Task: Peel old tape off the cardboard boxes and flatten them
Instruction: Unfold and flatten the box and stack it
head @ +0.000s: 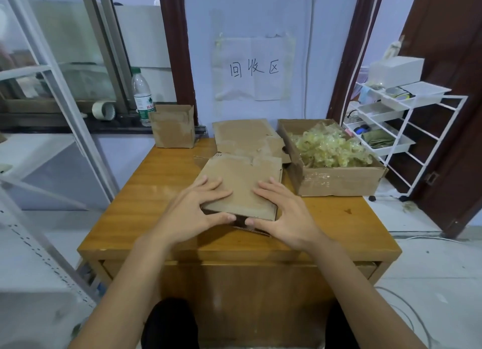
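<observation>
**Pressing a box flat at frame centre**

Left hand (193,213) and right hand (284,213) spread, fingers straight, pressing on the half-collapsed box (242,189) on the tabletop (146,192), thumbs at its near edge. Likely to spring back up or skid forward under uneven pressure. Right of centre: open carton (336,179) heaped with peeled tape (328,148). Upper left: small upright box (173,127), contents hidden.

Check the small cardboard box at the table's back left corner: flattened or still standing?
Still standing. The small cardboard box sits upright on the table, top flaps open, while both hands press another box.
</observation>
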Demonstrator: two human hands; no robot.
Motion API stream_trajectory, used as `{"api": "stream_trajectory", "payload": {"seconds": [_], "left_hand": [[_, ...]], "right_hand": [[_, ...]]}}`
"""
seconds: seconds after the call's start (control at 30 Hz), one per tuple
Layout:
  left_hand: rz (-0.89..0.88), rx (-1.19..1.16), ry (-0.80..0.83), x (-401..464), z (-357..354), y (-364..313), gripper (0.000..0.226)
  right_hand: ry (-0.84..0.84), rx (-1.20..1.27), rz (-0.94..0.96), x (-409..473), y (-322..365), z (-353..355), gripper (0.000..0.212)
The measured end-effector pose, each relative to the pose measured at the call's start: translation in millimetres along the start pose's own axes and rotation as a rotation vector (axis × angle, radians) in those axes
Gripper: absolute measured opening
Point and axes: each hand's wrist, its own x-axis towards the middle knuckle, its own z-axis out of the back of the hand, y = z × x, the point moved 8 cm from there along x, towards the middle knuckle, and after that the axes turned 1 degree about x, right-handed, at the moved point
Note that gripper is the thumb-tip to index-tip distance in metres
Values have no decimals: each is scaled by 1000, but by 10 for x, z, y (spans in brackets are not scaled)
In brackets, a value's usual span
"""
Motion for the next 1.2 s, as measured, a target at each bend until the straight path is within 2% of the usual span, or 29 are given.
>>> {"api": "stream_trajectory", "payload": {"seconds": [0.2,0.3,0.4,0.43,0.53,0.6,0.67,0.77,0.83,1.0,1.1,1.2], "left_hand": [[17,84,36,126,162,-45,87],[38,122,32,206,214,-123,74],[86,170,28,295,260,-174,76],[95,171,23,324,270,-169,76],[109,174,-12,387,293,-149,72],[122,196,-54,382,290,-169,71],[131,232,-114,369,296,-198,70],[156,233,-184,383,326,-220,67],[168,190,-215,410,345,-207,66],[170,18,-282,429,349,-127,42],[180,-28,-378,381,346,-92,45],[211,-39,-496,265,339,-53,48]], "right_hand": [[-33,109,-71,-7,38,32,75],[-70,173,-102,-29,-13,27,64],[-121,142,-94,-42,-45,-14,48],[-133,106,-94,-50,-42,-50,55],[-198,88,-174,-117,-121,-173,97],[-224,104,-218,-190,-209,-266,116],[-216,150,-260,-261,-281,-367,126],[-231,197,-332,-313,-365,-424,129],[-227,188,-375,-294,-416,-422,125],[-248,203,-434,-184,-495,-326,106],[-343,149,-496,-166,-559,-240,86],[-384,96,-481,-203,-551,-226,72]]}}
